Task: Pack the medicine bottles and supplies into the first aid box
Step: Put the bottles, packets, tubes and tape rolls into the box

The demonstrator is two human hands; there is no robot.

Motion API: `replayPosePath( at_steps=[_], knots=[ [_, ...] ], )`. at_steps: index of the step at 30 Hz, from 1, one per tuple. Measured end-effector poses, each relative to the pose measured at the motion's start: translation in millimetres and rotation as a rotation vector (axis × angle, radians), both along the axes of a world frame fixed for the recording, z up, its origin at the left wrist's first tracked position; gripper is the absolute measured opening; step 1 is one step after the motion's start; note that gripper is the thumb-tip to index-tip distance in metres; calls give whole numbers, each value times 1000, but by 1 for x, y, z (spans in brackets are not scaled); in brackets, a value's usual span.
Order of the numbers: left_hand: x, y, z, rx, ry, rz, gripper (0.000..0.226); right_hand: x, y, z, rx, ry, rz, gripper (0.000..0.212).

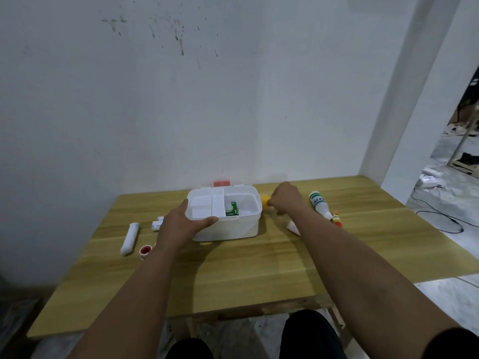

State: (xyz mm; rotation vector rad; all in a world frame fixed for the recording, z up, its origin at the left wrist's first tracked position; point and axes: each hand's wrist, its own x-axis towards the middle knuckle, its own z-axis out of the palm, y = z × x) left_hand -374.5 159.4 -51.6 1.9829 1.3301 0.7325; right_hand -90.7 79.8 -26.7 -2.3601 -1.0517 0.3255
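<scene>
No text can be read with certainty. The white bottle (319, 204) lying at the right of the table (246, 275) carries a label with green bands and blue lettering, too blurred to make out. The green packet (232, 209) inside the first aid box (228, 229) bears white print, likewise illegible.

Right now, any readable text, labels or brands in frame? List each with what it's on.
None can be quoted reliably.
White bottle: blue lettering on a green-banded label, too blurred to read.
Green carton inside the first aid box: white print, too small.
Small red-capped bottle: label print illegible.
Small white rolls: dark marks, unreadable.
</scene>
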Motion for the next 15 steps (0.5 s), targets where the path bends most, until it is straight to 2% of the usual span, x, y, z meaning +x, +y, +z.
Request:
replayPosePath(
  at_steps=[3, 5, 9, 12, 15],
  knots=[
    [-1, 0, 0, -7, -3, -8, 120, 14, 0, 20, 135, 108, -53, 20],
    [-2, 0, 1, -11, -3, -7, 121, 22, 0, 31, 235, 107, -88, 28],
    [-2, -2, 2, -18, 2, -9, 123, 27, 3, 59, 456, 40, -87, 35],
    [-2, -1, 2, -13, 8, -17, 126, 21, 8, 80, 606, 106, -51, 37],
    [-3, -2, 3, -10, 18, -16, 122, 7, 16, 90, 630, 140, 57, 36]
  ],
)
